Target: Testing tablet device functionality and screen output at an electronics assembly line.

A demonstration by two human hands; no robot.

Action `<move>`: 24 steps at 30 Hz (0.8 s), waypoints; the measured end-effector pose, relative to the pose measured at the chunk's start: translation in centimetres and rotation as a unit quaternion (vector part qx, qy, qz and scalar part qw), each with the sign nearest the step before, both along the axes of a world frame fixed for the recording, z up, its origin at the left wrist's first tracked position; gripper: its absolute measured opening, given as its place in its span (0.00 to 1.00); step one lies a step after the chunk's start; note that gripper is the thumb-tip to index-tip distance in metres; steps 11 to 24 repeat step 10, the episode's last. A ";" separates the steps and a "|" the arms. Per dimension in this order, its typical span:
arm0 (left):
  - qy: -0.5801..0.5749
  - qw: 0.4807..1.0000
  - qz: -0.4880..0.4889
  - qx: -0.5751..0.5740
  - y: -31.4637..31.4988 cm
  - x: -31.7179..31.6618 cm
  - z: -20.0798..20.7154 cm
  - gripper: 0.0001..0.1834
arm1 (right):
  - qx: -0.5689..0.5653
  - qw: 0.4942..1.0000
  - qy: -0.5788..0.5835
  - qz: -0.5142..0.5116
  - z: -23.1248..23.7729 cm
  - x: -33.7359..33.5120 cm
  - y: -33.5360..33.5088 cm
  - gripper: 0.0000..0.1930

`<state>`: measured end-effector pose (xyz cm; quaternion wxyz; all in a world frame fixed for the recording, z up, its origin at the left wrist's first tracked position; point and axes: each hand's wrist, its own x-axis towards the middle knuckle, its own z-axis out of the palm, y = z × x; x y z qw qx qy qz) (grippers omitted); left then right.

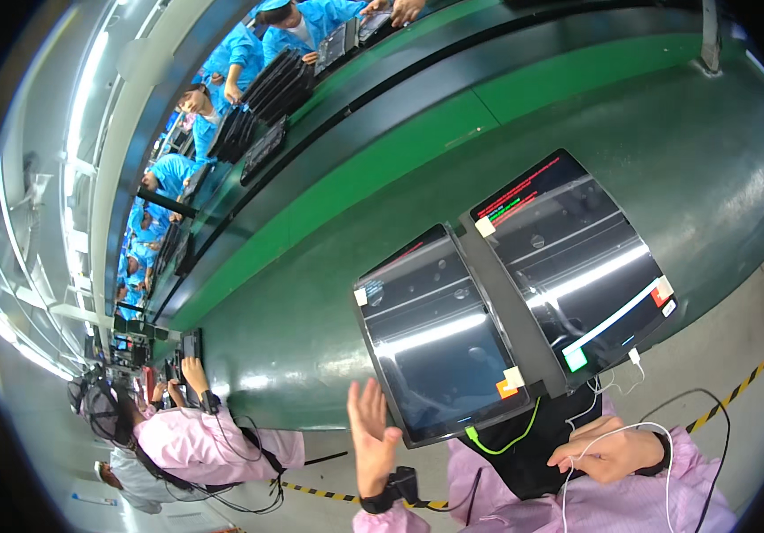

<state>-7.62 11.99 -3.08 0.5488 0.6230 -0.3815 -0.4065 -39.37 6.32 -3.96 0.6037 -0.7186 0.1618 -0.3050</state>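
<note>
Two tablets lie side by side on a dark grey stand. The left tablet [435,342] has a mostly dark screen and a green cable [508,444] plugged into its near edge. On the right tablet [568,258], red and green text lines show at the far end, and a white plug [635,356] sits at its near edge. My left hand [370,435] is open, fingers stretched, beside the left tablet's near left corner. My right hand [613,450] is closed in front of the right tablet, its fingers drawn together. A white cable [617,428] loops across it; whether the fingers grip anything is hidden.
The tablets rest on a green workbench [302,355]. A co-worker in pink [208,444] works farther left along it. Across the bench, people in blue [238,55] handle stacks of dark panels [277,84]. A black cable [724,444] and white cables hang around my right arm.
</note>
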 end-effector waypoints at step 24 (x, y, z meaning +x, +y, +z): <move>-0.038 0.996 -0.081 0.000 0.1 -1.1 -1.4 0.66 | 0.025 0.996 0.074 0.043 1.6 1.1 -0.9 0.19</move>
